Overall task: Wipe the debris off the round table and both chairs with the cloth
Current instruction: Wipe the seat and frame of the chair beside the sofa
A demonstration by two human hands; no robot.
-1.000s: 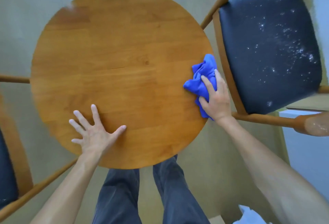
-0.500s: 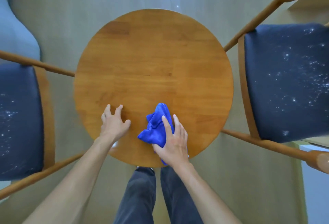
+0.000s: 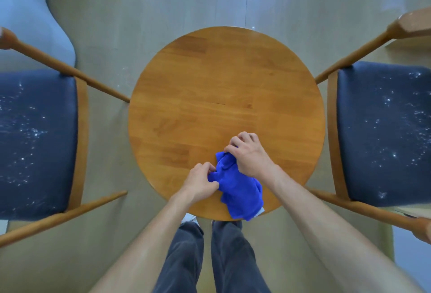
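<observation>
A round wooden table (image 3: 224,97) is seen from straight above, with a chair on either side of it. A blue cloth (image 3: 235,190) is bunched up on the near part of the tabletop, and its lower end hangs slightly over the near edge. The cloth is gripped by both hands. The left hand (image 3: 200,182) is curled shut on the cloth's left side, with thumb and fingers pinched together on a fold. The right hand (image 3: 250,155) is laid over the cloth's upper end, its fingers bent and closed on the fabric, with the knuckles turned toward the middle of the table. The two hands are set near each other, with a strip of cloth shown between them.

The rest of the tabletop appears bare and smooth; no specks can be made out on it. The left chair (image 3: 35,143) has a dark blue seat in a wooden frame, and small white specks are scattered across the cushion. The right chair (image 3: 382,134) is of the same kind, and white specks are spread over its seat too, most thickly toward the outer side. Both chairs stand just beside the table, their front rails angled toward it.

Below the table, two legs in dark trousers (image 3: 210,257) are seen on a pale floor (image 3: 163,1).
</observation>
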